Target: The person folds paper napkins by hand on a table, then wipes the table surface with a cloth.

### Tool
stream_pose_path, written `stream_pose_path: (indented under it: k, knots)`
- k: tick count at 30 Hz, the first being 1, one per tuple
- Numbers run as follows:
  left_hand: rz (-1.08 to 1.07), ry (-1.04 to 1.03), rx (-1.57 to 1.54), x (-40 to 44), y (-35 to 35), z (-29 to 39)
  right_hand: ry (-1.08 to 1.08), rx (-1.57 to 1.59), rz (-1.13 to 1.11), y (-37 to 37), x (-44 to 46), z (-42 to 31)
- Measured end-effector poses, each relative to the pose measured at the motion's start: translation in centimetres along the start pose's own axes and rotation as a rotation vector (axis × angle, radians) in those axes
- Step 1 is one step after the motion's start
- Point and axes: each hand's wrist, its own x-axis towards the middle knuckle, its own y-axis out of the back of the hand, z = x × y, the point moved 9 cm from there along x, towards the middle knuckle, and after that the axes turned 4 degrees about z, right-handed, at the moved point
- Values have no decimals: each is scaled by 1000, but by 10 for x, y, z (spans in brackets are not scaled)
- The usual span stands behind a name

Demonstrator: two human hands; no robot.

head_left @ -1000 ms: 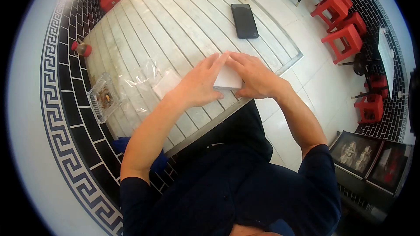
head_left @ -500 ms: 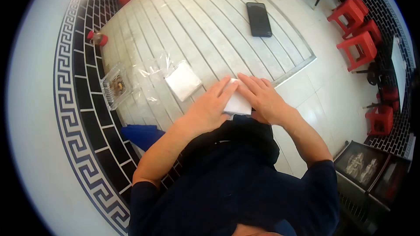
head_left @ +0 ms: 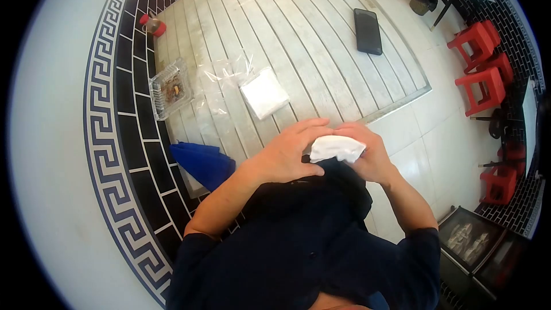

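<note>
A white stack of paper napkins (head_left: 337,148) is held up between my two hands at the table's near edge, its near side curved and ruffled. My left hand (head_left: 291,150) closes on its left side, fingers at the back and thumb low in front. Around the right end wraps my right hand (head_left: 370,150), its fingertips partly hidden behind the napkins. Just beyond my left hand, a second white square stack of napkins (head_left: 264,94) lies flat on the table, with a crinkled clear plastic bag (head_left: 221,83) beside it.
The slatted table (head_left: 310,40) bears a black phone (head_left: 367,31) at right. Along the tiled wall are a clear plastic box (head_left: 172,89) with small dark contents, a red-capped jar (head_left: 153,25) and blue cloth (head_left: 202,162). Red stools (head_left: 482,89) and a bin (head_left: 423,0) stand right.
The napkins, flat under both hands before, are now lifted, tilted and bent between them. My fingers have moved from pressing on top to gripping the sides. The camera view has shifted.
</note>
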Motion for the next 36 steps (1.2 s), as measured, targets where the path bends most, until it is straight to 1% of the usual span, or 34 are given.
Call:
stream_pose_path:
  k: [1, 2, 3, 5, 6, 8, 10, 11, 13, 16, 18, 22, 23, 24, 25, 26, 28, 30, 32, 34, 35, 36]
  knots:
    - [40, 72, -161, 0, 5, -2, 0, -5, -2, -1, 1, -4]
    - [79, 143, -324, -1, 8, -6, -245, 221, -31, -7, -1, 11]
    - [79, 139, -328, -2, 6, -6, -489, 447, -57, -19, -7, 23]
    - [180, 324, -513, -8, 2, -26, -525, 492, -36, -23, -2, 22]
    - [168, 318, -528, -9, -3, -25, -570, 545, -11, -24, -4, 22]
    - [237, 435, -663, -17, -5, -39, -582, 581, 15, -27, -3, 19]
    - [238, 411, -652, -18, -5, -41, -564, 677, 35, -32, 3, 14]
    - [242, 413, -677, -19, -5, -42, -566, 676, 35, -35, 5, 13]
    - [251, 413, -701, -21, -5, -45, -585, 570, 58, -35, 8, 15]
    - [258, 402, -736, -23, -6, -51, -585, 622, 47, -40, 11, 16]
    - [201, 500, -1036, -28, -13, -56, -591, 672, 25, -43, 11, 17]
    - [205, 472, -989, -27, -10, -58, -595, 799, 26, -49, 10, 22]
    - [211, 502, -918, -29, -10, -59, -596, 800, 25, -50, 11, 21]
    - [216, 532, -846, -30, -10, -61, -647, 777, 51, -52, 9, 24]
    - [216, 533, -846, -30, -12, -60, -697, 754, 78, -52, 7, 28]
    - [220, 538, -832, -30, -13, -60, -696, 756, 76, -53, 6, 29]
    - [244, 546, -802, -32, -9, -62, -670, 652, 78, -52, 5, 34]
    - [220, 545, -861, -32, -11, -60, -657, 693, 73, -53, 8, 33]
    - [244, 539, -831, -32, -4, -59, -654, 732, 77, -52, 10, 33]
    - [323, 530, -689, -33, 21, -60, -663, 729, 52, -51, 13, 35]
    - [524, 540, -646, -39, 45, -70, -660, 733, 51, -49, 16, 32]
    - [586, 594, -293, -40, 75, -69, -669, 668, 47, -45, 20, 30]
